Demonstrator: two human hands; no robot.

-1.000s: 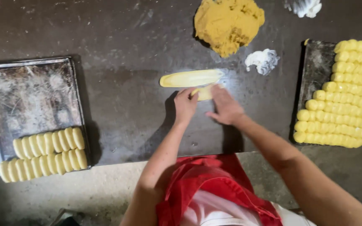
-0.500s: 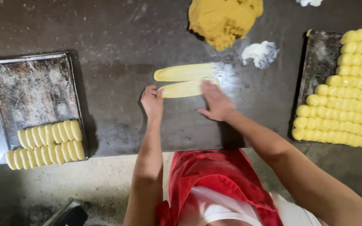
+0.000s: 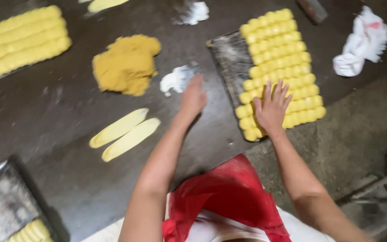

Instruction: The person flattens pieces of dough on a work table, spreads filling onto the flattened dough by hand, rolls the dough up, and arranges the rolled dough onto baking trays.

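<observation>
Right hand [image 3: 272,107] lies flat with fingers spread on the rows of yellow dough pieces [image 3: 279,67] filling the baking tray [image 3: 225,58] on the dark desk [image 3: 59,112]. Left hand [image 3: 192,96], open and holding nothing, hovers just beside a white flour patch [image 3: 175,79]; two flattened dough strips [image 3: 124,133] lie near its forearm.

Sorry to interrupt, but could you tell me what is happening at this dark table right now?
A person in a red apron is working with yellow dough. Their right hand lies spread on rows of small yellow dough pieces on a floured metal tray. Their left hand is open by a small white flour heap. Two long flattened yellow dough strips lie apart, below a mustard-yellow dough lump.
</observation>
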